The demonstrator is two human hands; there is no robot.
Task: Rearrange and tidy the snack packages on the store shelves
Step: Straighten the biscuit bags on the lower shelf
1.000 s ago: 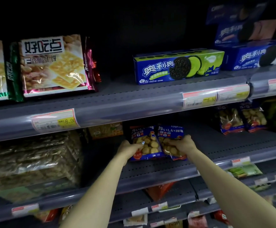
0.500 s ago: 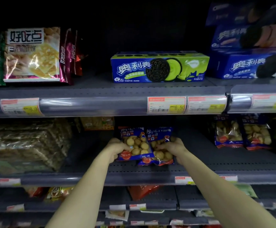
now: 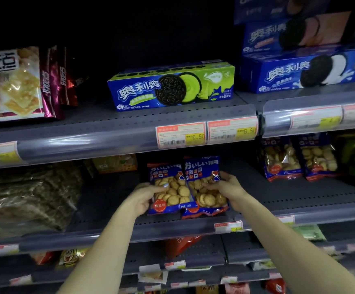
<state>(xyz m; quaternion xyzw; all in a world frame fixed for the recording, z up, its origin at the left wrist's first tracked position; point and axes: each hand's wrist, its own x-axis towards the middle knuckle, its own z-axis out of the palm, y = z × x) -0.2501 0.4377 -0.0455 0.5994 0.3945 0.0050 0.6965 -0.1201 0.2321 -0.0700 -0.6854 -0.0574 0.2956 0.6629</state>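
Observation:
Two blue bags of small round biscuits stand side by side on the middle shelf. My left hand grips the left biscuit bag at its left edge. My right hand holds the right biscuit bag at its right edge. The two bags overlap slightly in the middle, the left one in front. Both bags are upright and tilted a little backward.
Two more biscuit bags of the same kind stand further right on that shelf. Clear-wrapped cracker packs fill its left end. Above are a green cookie box, blue cookie boxes and cracker bags. Lower shelves hold more snacks.
My view has shifted left and closer. Both hands have kept hold of the two biscuit bags and raised them more upright on the shelf.

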